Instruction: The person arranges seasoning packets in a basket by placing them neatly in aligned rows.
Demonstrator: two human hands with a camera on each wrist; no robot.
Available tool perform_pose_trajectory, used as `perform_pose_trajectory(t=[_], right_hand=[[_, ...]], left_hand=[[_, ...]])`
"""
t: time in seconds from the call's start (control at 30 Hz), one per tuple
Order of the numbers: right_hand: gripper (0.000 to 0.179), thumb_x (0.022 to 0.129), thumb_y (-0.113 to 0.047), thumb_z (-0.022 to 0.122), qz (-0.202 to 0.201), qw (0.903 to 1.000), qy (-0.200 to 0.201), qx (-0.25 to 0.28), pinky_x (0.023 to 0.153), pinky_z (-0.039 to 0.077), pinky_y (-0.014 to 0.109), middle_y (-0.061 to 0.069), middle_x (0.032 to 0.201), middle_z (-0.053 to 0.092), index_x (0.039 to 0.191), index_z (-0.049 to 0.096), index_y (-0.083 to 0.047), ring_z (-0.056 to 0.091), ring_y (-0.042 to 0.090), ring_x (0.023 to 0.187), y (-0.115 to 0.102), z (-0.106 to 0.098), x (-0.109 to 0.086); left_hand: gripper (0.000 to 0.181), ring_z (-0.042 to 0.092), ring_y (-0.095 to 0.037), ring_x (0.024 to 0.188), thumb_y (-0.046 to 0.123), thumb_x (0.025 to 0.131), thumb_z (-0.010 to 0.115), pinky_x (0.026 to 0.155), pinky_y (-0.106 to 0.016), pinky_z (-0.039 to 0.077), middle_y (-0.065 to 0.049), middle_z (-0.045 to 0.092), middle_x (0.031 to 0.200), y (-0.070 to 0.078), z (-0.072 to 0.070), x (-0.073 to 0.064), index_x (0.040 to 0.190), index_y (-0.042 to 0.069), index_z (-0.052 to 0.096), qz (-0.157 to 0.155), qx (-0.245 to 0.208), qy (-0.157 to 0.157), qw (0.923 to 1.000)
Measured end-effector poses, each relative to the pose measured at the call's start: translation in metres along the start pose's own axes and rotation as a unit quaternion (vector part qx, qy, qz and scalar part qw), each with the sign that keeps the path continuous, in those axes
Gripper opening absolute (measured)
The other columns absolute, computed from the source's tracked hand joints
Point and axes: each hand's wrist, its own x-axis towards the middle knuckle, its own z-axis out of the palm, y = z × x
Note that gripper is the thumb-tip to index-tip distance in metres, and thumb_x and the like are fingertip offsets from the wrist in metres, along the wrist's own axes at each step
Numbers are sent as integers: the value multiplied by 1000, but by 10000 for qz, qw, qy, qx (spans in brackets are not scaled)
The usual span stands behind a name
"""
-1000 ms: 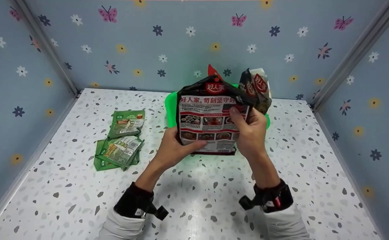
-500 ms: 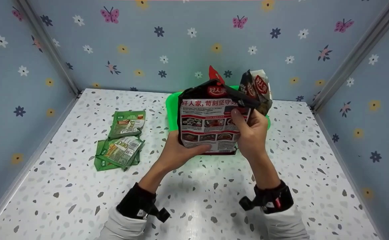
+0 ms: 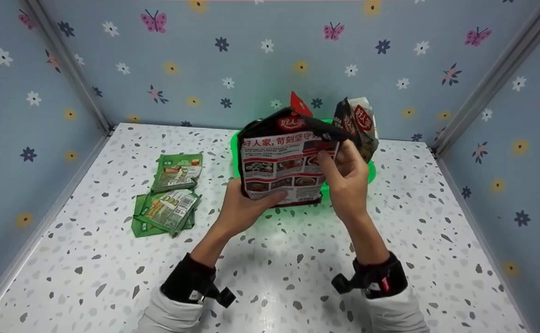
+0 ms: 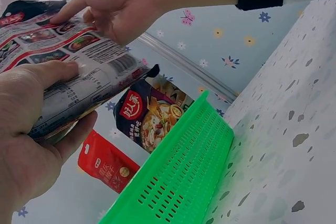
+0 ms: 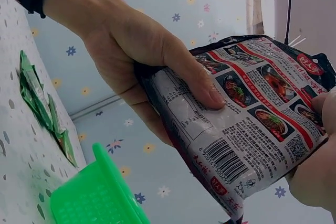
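A black food packet with a printed back panel of small dish pictures is held up between both hands, above the front of a green basket. My left hand grips its lower left side, thumb across the front and fingers behind. On the right edge my right hand pinches it, thumb on the printed face. The right wrist view shows the packet's barcode and the left thumb pressing near the bottom. In the left wrist view, another dark packet and a red pouch stand in the basket.
Several green packets lie in a loose pile on the speckled table to the left. The basket stands close to the flowered back wall. A black and white packet sticks up at its right end.
The held packet has shifted slightly left and its bottom edge has risen, both hands still on it. The green packets and basket stay in place.
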Motion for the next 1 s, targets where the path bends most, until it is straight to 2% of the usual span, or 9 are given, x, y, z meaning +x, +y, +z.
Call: perform_pose_trajectory(t=[0.2, 0.33, 0.43, 0.5, 0.53, 0.6, 0.67, 0.8, 1.0], right_hand=[[55, 110, 1, 64, -493, 9984, 133, -231, 126, 53, 39, 23, 164, 61, 162, 48, 5, 65, 26, 151, -5, 7, -3], [54, 110, 3, 64, -803, 9954, 145, -510, 131, 48, 45, 25, 166, 57, 161, 49, 7, 61, 29, 154, -10, 12, -9], [54, 108, 5, 66, -930, 9934, -19, -678, 133, 46, 45, 26, 166, 56, 159, 51, 8, 60, 23, 154, -14, 17, -14], [53, 107, 6, 67, -947, 9925, -243, -734, 134, 44, 46, 27, 167, 55, 159, 52, 9, 59, 24, 156, -17, 19, -19], [53, 107, 6, 67, -930, 9922, -360, -746, 135, 44, 47, 27, 167, 55, 158, 52, 10, 58, 24, 157, -18, 20, -21], [55, 106, 6, 69, -838, 9917, -603, -765, 134, 44, 47, 28, 167, 54, 158, 53, 9, 57, 26, 158, -21, 23, -26], [59, 105, 5, 71, -732, 9906, -878, -751, 134, 44, 49, 25, 168, 55, 161, 52, 7, 56, 29, 159, -24, 25, -29], [77, 102, -1, 77, -494, 9852, -1420, -821, 135, 44, 48, 16, 173, 53, 171, 43, -1, 54, 28, 162, -27, 29, -36], [93, 98, -16, 85, -18, 9756, -1932, -1039, 130, 50, 41, 12, 175, 51, 175, 35, -5, 54, 26, 162, -27, 33, -45]], left_hand=[[48, 80, -25, 130, 3, 102, 83, 110, -45, 65, -19, 78, 143, 6, 0, 1, 148, 3, 69, 409, -20, 690, 9968], [45, 80, -25, 130, 5, 104, 81, 108, -40, 66, -18, 79, 142, 7, 0, 1, 147, 3, 70, 550, 409, 1135, 9912], [41, 81, -24, 122, 6, 106, 78, 101, -32, 65, -17, 80, 138, 4, 1, 1, 146, 3, 71, 861, 909, 1384, 9824], [41, 82, -22, 114, 5, 106, 77, 92, -27, 63, -18, 81, 136, 1, 1, 1, 147, 2, 71, 1152, 1253, 1567, 9729], [42, 79, -19, 100, 4, 106, 77, 84, -25, 58, -19, 82, 130, 0, 2, 2, 148, 0, 70, 1326, 1402, 1635, 9675], [43, 77, -21, 98, 0, 106, 75, 82, -23, 54, -22, 80, 132, -3, 3, 4, 149, -2, 69, 1682, 1701, 1771, 9547], [47, 80, -26, 110, -2, 105, 75, 91, -21, 60, -24, 77, 138, -5, 6, 5, 151, -2, 67, 2021, 2062, 1911, 9382], [48, 68, -41, 144, -7, 105, 73, 119, -38, 59, -25, 71, 152, -9, 11, 6, 152, -1, 67, 2417, 2645, 2142, 9087], [49, 63, -41, 149, -6, 104, 76, 130, -40, 50, -23, 70, 154, -12, 15, 4, 151, 0, 68, 2812, 3137, 2216, 8794]])
